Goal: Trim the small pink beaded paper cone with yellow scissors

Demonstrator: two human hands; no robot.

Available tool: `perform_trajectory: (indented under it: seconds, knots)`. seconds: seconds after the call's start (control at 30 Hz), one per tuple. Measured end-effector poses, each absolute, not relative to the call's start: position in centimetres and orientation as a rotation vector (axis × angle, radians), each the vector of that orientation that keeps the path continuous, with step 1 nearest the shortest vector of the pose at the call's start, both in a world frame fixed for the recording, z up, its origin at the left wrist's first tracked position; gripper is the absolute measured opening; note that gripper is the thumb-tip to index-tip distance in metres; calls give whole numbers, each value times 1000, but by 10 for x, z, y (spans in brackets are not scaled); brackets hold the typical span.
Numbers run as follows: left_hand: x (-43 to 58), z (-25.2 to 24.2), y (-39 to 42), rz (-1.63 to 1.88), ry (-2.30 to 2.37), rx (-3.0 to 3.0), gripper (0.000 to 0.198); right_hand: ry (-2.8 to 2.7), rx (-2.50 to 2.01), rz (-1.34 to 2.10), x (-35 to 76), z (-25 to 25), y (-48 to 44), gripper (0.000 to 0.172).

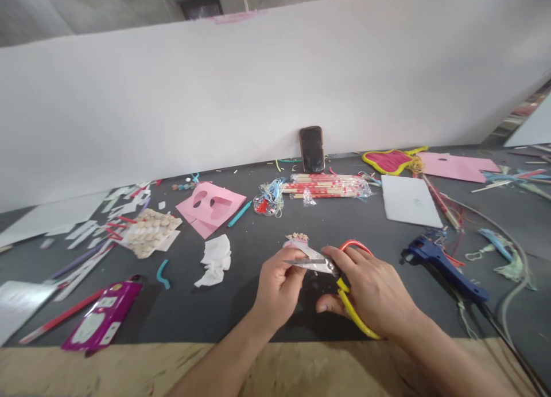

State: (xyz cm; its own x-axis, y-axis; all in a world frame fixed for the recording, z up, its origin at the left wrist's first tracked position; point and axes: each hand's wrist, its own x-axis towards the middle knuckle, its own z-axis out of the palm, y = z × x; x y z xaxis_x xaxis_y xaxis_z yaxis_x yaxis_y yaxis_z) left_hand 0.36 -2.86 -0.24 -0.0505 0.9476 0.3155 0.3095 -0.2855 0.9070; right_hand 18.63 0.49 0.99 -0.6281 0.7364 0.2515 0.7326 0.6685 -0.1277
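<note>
The scissors (330, 265) have silver-grey blades, with one red handle loop and one yellow. Just beyond them, a small piece (297, 237) shows beige and pale pink. Farther beyond, bundled sticks (325, 186) are cream, patterned in red and white. To the scissors' right, the glue gun (443, 269) is dark blue. To their left are white crumpled tissue (215, 261), a pink paper cutout (217, 213), a teal marker (239, 214) and a magenta-purple packet (103, 316) patched with white. Beneath the scissors, the bench (193, 311) is dark grey.

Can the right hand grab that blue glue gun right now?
Probably not straight away: the right hand is busy holding the scissors, so it would likely need to put them down first. The blue glue gun lies just to its right, which looks reachable.
</note>
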Motion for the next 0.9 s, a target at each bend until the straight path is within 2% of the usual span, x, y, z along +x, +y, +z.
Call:
perform_trajectory:
  seconds: [0.2,0.47,0.9]
  knots:
    - [3,4,-27,1323,1346,1616,33,-2631,-1137,174,187,4,5,53]
    - [5,-1,-30,1273,1286,1448,30,-2647,-1185,172,187,5,1,36]
    - [8,-9,-27,1342,1389,1407,19,-2580,-1213,105,184,4,6,44]
